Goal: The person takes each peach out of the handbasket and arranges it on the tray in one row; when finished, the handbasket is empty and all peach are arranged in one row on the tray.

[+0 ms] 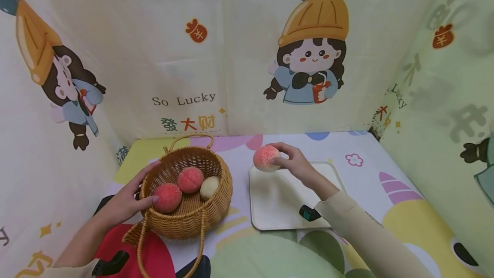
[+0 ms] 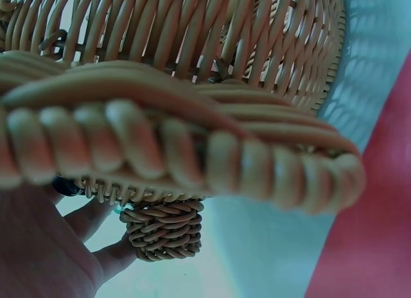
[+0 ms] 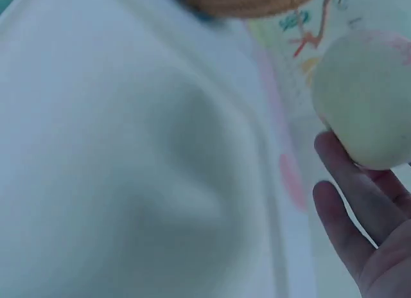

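Observation:
A pink-and-cream peach (image 1: 266,158) is pinched between the thumb and fingers of my right hand (image 1: 295,164), raised over the far left part of a white tray (image 1: 285,200). The right wrist view shows its pale underside against the fingers. To the left, a round wicker basket (image 1: 193,222) holds two pink peaches, one nearer (image 1: 167,197) and one farther (image 1: 191,179), plus a cream-coloured round fruit (image 1: 210,188). My left hand (image 1: 129,194) grips the basket's left rim, thumb over the edge by the nearer peach. Its other fingers are partly hidden behind the basket.
One basket handle (image 1: 201,243) hangs toward me; the other (image 1: 191,137) stands at the back. A patterned cloth (image 1: 270,256) covers the table. Printed curtains (image 1: 247,63) enclose the back and both sides.

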Demonstrator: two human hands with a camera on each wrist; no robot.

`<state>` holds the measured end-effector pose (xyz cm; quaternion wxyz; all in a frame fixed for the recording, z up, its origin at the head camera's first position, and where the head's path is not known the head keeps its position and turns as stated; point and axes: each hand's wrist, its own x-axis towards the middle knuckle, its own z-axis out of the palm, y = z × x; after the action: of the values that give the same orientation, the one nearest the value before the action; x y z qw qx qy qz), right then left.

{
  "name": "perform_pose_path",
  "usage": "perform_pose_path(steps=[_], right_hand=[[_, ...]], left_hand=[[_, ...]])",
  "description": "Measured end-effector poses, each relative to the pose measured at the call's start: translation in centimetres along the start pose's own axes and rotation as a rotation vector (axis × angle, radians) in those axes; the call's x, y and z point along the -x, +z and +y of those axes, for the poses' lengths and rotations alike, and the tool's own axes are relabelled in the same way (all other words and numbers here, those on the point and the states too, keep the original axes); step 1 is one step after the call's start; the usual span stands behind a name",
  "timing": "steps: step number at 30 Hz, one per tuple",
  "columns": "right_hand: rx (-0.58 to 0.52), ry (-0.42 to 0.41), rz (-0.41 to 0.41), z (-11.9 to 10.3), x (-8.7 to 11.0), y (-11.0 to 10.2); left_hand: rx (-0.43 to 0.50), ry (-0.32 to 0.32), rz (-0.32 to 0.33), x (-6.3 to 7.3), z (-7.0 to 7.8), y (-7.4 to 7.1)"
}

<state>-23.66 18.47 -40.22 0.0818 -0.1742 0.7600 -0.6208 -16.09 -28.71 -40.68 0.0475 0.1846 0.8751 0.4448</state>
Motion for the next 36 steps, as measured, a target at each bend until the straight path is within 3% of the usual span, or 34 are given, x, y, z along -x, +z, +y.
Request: perform_pose_path(steps=[6, 12, 18, 24, 27, 32, 36], right_hand=[[0.249, 0.101, 0.024, 4.4, 1.9, -2.5], [0.291, 0.103, 0.042, 6.3, 2.2, -1.1], [0.395, 0.096, 0.079, 6.3, 2.6, 1.1], [0.718, -0.033, -0.066, 5.0, 3.3, 1.1], [0.751, -0.065, -0.115, 4.9, 3.4, 1.0], [0.751, -0.049, -0.055, 5.1, 3.1, 2.1], [0.856, -0.044, 0.004, 4.4, 3.1, 2.8]], left_hand=[[-0.009, 0.018, -0.002, -0.1, 0.1, 0.0], [-0.018, 0.022, 0.001, 0.2, 0.1, 0.1], [-0.018, 0.024, 0.003, 0.0, 0.2, 0.1], [-0.035, 0.029, 0.007, 0.0, 0.4, 0.1], [-0.037, 0.026, 0.006, 0.0, 0.5, 0.0], [-0.03, 0.02, 0.003, 0.1, 0.4, -0.1], [-0.014, 0.028, -0.005, 0.0, 0.3, 0.0]])
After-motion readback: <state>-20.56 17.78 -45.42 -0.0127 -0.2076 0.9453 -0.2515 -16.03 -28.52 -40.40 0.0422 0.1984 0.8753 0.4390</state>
